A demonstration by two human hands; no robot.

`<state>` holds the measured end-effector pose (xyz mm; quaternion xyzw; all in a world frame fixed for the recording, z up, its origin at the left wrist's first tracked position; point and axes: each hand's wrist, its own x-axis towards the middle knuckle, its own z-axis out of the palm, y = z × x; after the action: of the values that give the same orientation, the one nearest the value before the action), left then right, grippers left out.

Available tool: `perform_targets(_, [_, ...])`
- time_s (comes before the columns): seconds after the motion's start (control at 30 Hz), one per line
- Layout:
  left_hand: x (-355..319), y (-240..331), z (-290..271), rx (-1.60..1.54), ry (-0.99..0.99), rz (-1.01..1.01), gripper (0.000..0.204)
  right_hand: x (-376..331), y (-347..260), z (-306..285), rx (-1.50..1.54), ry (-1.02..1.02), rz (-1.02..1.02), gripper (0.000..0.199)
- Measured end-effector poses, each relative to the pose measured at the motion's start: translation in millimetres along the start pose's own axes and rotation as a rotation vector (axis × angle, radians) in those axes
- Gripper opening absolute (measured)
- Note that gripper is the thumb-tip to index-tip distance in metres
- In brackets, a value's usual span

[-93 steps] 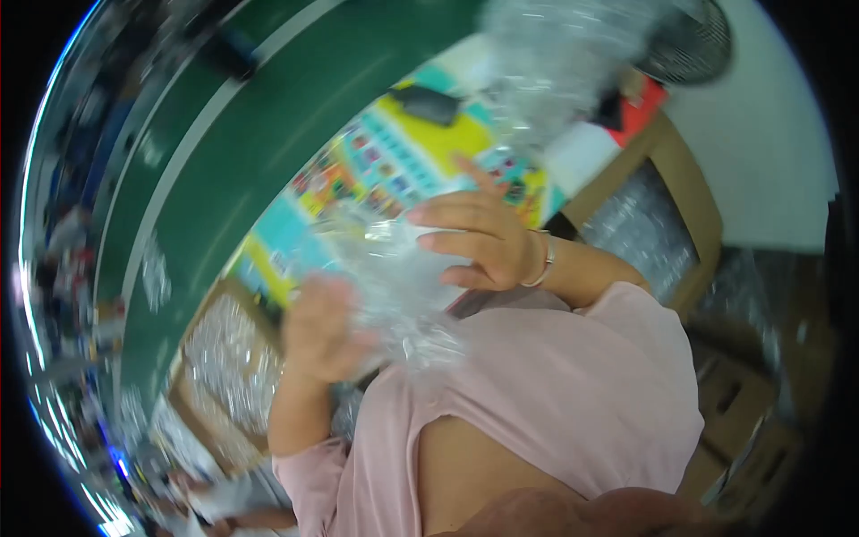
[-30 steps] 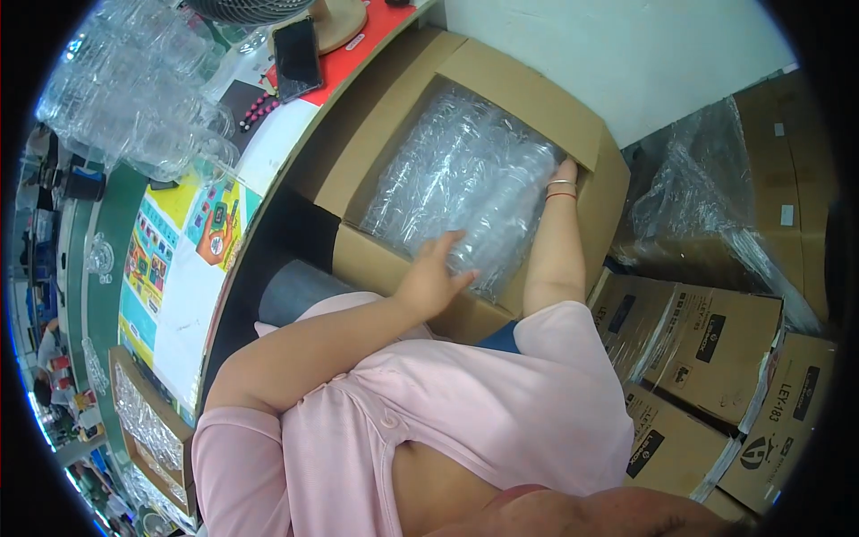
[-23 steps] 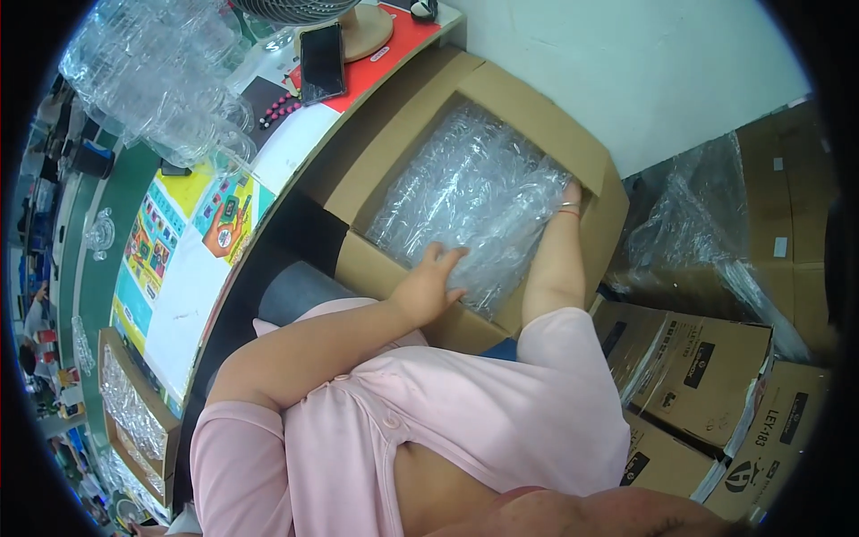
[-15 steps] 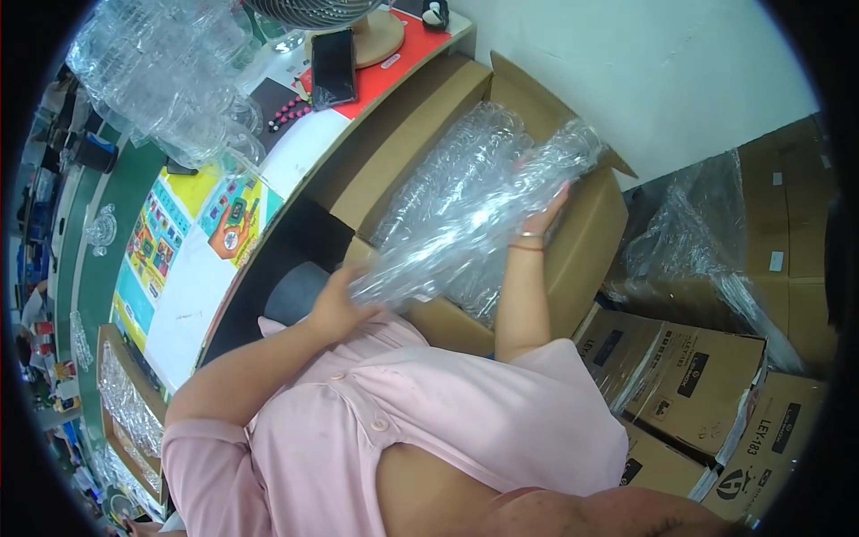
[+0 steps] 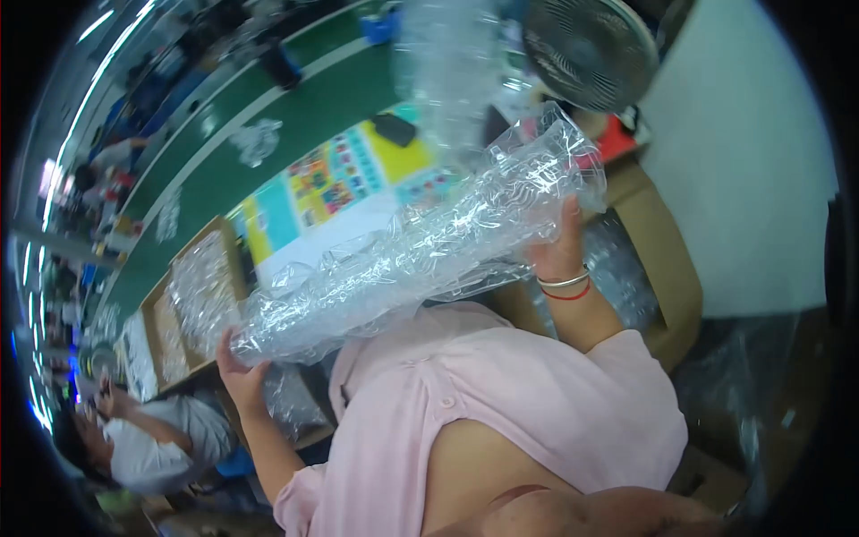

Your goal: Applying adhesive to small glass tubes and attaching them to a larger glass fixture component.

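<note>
A long bundle of clear, crinkled plastic, perhaps nested packaging shells [image 5: 403,251], lies slantwise in front of my body, its right end higher in the picture. My left hand [image 5: 243,374] grips its lower left end from beneath. Near the other end, my right hand [image 5: 559,246] holds the side, with thumb up and the other fingers partly hidden by the plastic. Behind my right forearm stands an open cardboard box [image 5: 669,246] with more clear plastic [image 5: 617,273] inside.
Beyond the bundle runs a green work surface [image 5: 215,183] with printed colourful sheets [image 5: 327,179] and a loose clear plastic piece [image 5: 257,141]. A pile of clear plastic [image 5: 447,67] and a fan [image 5: 591,49] stand at the back. At left are a cardboard tray [image 5: 234,255] and another person [image 5: 165,438].
The bundle has come up out of the cardboard box and swung left over the bench side, held in both my hands. My view has turned left; the other person now shows.
</note>
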<state>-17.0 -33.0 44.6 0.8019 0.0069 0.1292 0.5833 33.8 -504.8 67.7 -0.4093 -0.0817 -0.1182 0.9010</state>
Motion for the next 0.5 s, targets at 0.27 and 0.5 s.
perform_targets(0.27, [-24,88,-126,-0.816,0.691,0.329,0.062,35,144,112,0.609,-0.195,0.729,0.061])
perform_targets(0.5, [75,174,-107,-0.467,0.303,0.645,0.067,27,240,156,0.853,-0.165,0.909,0.063])
